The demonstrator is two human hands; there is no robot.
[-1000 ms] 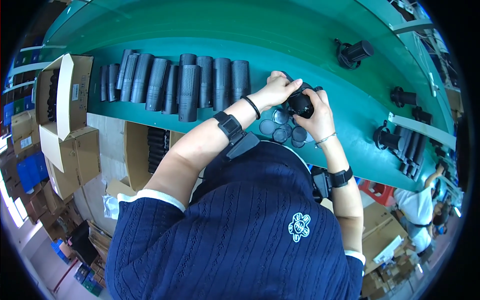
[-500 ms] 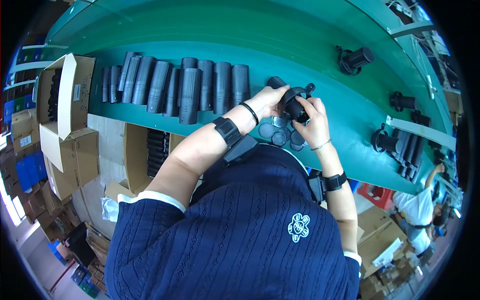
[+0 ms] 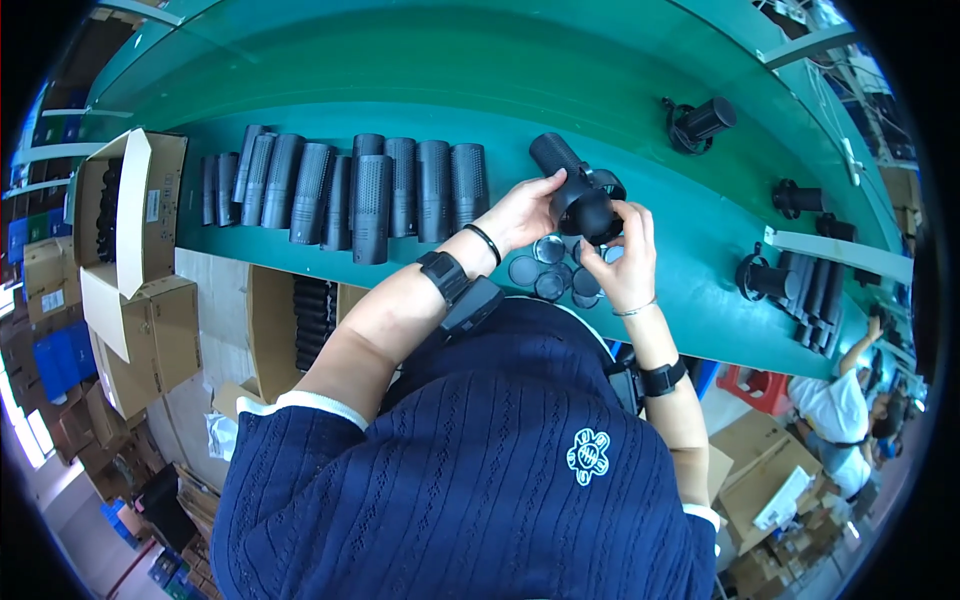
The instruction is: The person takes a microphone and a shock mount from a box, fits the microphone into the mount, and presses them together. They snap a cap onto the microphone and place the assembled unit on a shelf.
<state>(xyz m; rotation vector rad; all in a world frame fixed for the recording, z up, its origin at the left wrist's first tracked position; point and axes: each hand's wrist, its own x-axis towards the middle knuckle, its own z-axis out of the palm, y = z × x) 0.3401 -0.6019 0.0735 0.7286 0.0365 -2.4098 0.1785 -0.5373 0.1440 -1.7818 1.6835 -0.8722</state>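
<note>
Both hands hold one black cylinder-shaped part (image 3: 572,186) with a wide round end, just above the green bench (image 3: 420,70). My left hand (image 3: 520,210) grips its tube side. My right hand (image 3: 625,255) covers the round end from below. Several small round discs (image 3: 548,268) lie on the bench right under the hands. A row of several black perforated tubes (image 3: 360,185) lies to the left of my left hand.
More black assembled parts stand at the right, one far (image 3: 700,122) and a cluster (image 3: 800,280) by the bench edge. Open cardboard boxes (image 3: 130,230) with black tubes sit at the left. Another person (image 3: 835,410) works at the lower right.
The black part has been turned and lifted a little, its tube end now pointing up and left. Both hands stayed on it over the discs.
</note>
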